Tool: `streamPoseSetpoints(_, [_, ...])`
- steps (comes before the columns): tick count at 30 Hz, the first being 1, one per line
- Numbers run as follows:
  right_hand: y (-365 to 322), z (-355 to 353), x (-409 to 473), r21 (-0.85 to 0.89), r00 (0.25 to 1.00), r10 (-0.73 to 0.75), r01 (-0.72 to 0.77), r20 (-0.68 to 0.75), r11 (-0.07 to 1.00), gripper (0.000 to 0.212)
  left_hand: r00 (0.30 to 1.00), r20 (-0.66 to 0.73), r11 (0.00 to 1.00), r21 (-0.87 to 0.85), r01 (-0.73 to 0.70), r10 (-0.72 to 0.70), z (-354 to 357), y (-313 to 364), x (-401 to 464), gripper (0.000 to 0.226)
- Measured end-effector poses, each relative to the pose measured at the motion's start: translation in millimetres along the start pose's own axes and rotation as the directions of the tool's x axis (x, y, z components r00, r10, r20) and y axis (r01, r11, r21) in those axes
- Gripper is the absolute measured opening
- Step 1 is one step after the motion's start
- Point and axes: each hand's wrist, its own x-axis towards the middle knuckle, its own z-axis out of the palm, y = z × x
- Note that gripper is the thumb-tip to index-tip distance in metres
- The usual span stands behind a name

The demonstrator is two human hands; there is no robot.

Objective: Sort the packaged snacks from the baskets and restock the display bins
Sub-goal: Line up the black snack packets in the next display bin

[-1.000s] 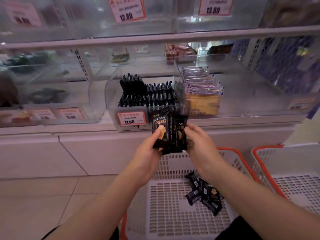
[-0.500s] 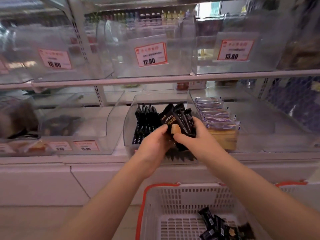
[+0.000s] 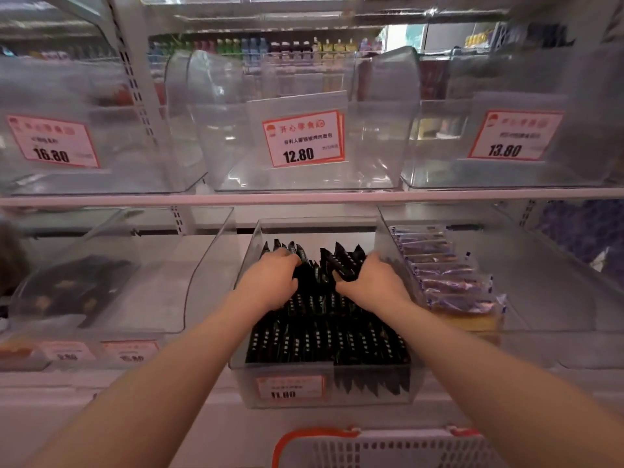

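Grip: black packets (image 3: 344, 265) are held in the right hand (image 3: 369, 285) and pressed by the curled left hand (image 3: 270, 282), inside the middle bin (image 3: 317, 386) on the lower shelf.

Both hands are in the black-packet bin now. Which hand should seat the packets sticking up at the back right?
Right. The right hand already grips the raised black packets near the clear bin's right wall; the left hand is across the bin, on the left rows.

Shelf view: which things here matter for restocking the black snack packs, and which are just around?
Job:
black snack packs
clear middle bin
left hand
right hand
white basket

Just around:
purple-wrapped cakes
12.80 price tag
empty upper bin
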Motion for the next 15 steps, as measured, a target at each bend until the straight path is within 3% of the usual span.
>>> streamPoseSetpoints(5, [-7.7,20.6,31.4,-0.036,1.0,0.023,-0.022,0.011,0.999,0.061,0.986,0.168,0.983,0.182,-0.019,-0.012,9.5,-9.4,41.9,0.05])
streamPoseSetpoints(10, [-19.5,31.8,52.0,0.025,1.0,-0.025,0.025,-0.005,0.999,0.068,0.956,0.293,0.991,0.123,-0.057,0.019,12.8,-8.0,63.4,0.075])
streamPoseSetpoints(15, [-18.7,33.5,60.2,0.011,0.967,-0.128,0.129,0.222,0.992,0.067,0.951,0.307,0.99,0.127,-0.067,0.025,12.9,-9.3,70.6,0.077])
